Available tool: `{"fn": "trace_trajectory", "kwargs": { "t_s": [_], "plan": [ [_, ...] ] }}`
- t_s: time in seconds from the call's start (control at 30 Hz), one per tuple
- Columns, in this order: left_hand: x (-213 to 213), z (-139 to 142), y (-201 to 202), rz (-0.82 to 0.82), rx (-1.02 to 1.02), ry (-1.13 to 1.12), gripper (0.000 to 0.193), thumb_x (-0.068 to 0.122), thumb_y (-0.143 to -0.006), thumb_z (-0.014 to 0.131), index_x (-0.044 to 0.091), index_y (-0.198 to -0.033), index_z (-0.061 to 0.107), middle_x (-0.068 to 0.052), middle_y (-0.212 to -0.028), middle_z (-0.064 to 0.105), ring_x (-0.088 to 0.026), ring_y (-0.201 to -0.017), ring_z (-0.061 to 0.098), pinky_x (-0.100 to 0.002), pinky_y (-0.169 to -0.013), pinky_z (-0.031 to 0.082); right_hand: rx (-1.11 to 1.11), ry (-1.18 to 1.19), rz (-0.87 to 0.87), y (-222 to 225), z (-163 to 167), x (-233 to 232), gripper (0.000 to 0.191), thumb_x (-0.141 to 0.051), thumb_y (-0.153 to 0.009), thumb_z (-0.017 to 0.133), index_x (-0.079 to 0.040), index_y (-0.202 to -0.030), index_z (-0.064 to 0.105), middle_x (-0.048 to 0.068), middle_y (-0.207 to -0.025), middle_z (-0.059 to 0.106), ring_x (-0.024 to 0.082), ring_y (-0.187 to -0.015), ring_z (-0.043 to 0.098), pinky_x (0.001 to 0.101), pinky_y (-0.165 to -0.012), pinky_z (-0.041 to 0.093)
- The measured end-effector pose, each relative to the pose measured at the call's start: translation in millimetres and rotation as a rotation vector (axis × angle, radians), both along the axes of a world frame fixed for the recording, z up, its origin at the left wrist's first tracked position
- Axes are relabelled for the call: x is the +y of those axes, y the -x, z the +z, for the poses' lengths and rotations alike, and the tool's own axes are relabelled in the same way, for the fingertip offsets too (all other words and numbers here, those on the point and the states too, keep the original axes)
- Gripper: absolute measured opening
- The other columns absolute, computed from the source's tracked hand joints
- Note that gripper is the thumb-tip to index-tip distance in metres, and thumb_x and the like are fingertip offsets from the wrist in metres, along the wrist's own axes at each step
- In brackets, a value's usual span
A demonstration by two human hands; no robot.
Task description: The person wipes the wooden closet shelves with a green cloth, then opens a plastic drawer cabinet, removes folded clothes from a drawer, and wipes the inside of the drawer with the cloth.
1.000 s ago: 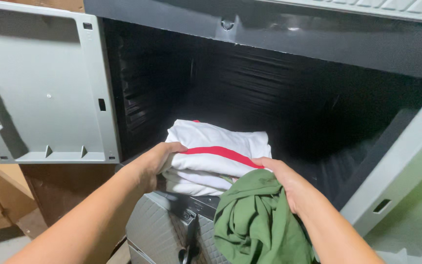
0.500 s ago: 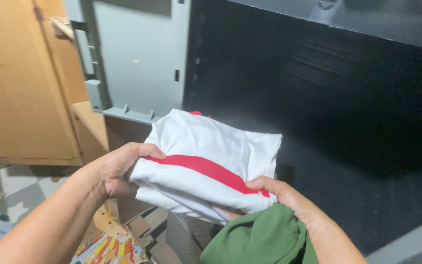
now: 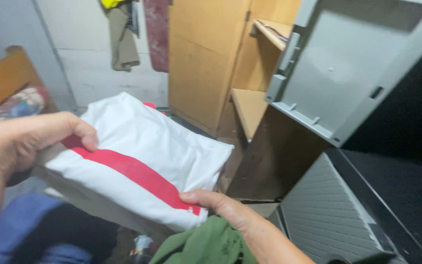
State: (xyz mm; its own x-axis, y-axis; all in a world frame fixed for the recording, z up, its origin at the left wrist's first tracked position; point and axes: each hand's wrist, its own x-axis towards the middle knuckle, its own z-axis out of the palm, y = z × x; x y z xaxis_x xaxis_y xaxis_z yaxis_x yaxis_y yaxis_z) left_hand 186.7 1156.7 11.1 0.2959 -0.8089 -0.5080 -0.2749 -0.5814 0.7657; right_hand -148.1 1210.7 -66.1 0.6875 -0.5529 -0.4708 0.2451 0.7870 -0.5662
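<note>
Largest before us is the grey plastic cabinet (image 3: 406,161), its dark inside filling the right edge and its pale grey door (image 3: 348,63) swung open toward the upper middle. Behind the door we see a tan wooden wardrobe (image 3: 206,54) with an open shelf (image 3: 247,105), and to its left a pale wall where an olive garment (image 3: 123,39) and a dark red one (image 3: 157,29) hang. At the far left stands a wooden bed frame (image 3: 3,78) with a patterned cushion (image 3: 18,105) against it. Low in the left corner lies a heap of blue and black clothing (image 3: 45,230) (too blurred for us to sort piece from piece). In the middle, held up clear of everything, is the folded white cloth (image 3: 142,156) with a broad red stripe across it, tilted down toward the right. Our left hand (image 3: 30,139) has its grip closed on the cloth's left edge, thumb on top beside the stripe. Our right hand (image 3: 225,208) has its grip closed on the lower right corner, thumb pressed flat on the white fabric just past the stripe's end. A crumpled green garment (image 3: 203,244) sits just under that right hand, touching the wrist; whether the fingers also hold it we cannot tell.
</note>
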Motion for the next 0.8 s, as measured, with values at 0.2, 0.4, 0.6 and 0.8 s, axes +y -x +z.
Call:
{"fn": "trace_trajectory", "kwargs": {
  "t_s": [0.2, 0.4, 0.6, 0.8],
  "plan": [
    [59.8, 34.2, -129.5, 0.174, -0.452, -0.259, 0.039, 0.007, -0.071, 0.072, 0.000, -0.109, 0.079, -0.024, -0.101, 0.079, -0.036, -0.084, 0.074, -0.044, -0.070, 0.055, -0.114, -0.072, 0.299, -136.0, -32.7, 23.9, 0.042, -0.018, -0.089, 0.070, 0.000, -0.127, 0.070, 0.015, -0.119, 0.075, 0.020, -0.107, 0.074, 0.0342, -0.101, 0.057],
    [84.1, -76.0, -84.3, -0.258, -1.035, 0.007, 0.063, 0.043, -0.087, 0.064, 0.031, -0.148, 0.054, -0.011, -0.145, 0.059, -0.032, -0.135, 0.054, -0.043, -0.116, 0.040, 0.042, -0.073, 0.501, -167.1, -94.7, 37.4, 0.033, -0.025, -0.089, 0.076, -0.002, -0.113, 0.071, 0.012, -0.105, 0.075, 0.018, -0.090, 0.072, 0.0317, -0.086, 0.057],
    [109.4, -115.7, -64.6, -0.180, -1.219, 0.132, 0.059, 0.054, -0.097, 0.039, 0.030, -0.150, 0.046, -0.007, -0.163, 0.033, -0.031, -0.150, 0.027, -0.055, -0.122, 0.015, 0.125, -0.049, 0.590, -176.6, -134.8, 28.5, 0.032, -0.032, -0.090, 0.082, -0.004, -0.099, 0.072, 0.009, -0.091, 0.075, 0.017, -0.074, 0.070, 0.0293, -0.072, 0.057],
    [92.5, -101.0, -57.7, -0.193, -1.164, -0.025, 0.062, 0.054, -0.094, 0.044, 0.034, -0.153, 0.042, -0.005, -0.164, 0.032, -0.029, -0.152, 0.025, -0.057, -0.124, 0.013, 0.258, -0.013, 0.571, -137.0, -122.0, -2.9, 0.038, -0.039, -0.091, 0.089, -0.005, -0.085, 0.073, 0.006, -0.077, 0.074, 0.015, -0.058, 0.069, 0.0268, -0.057, 0.057]
  ]
}}
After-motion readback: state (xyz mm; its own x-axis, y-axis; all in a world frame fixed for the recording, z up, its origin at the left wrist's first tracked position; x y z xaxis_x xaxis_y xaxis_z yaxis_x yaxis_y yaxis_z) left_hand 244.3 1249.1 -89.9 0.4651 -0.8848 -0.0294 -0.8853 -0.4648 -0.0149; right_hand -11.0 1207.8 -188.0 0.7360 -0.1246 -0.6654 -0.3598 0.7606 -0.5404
